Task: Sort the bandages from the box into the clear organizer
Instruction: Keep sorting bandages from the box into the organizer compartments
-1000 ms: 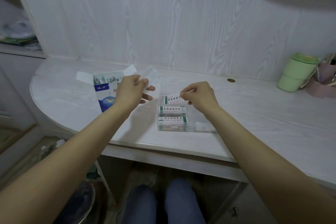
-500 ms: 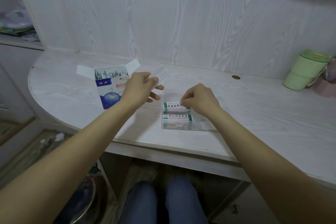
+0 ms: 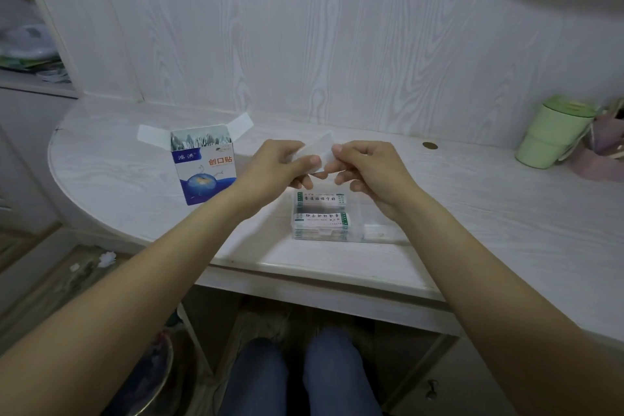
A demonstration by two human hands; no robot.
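Right hand [image 3: 368,176] has risen from the organizer [image 3: 337,223] at 6 o'clock, joining left hand [image 3: 280,167]; both pinch a bandage [image 3: 315,152], next separating it.

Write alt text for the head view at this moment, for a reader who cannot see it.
Above a white desk, the left hand and right hand together hold a stack of white bandage strips over a clear organizer already holding printed bandages. An open blue-and-white bandage box stands to the left; a green cup sits far right.
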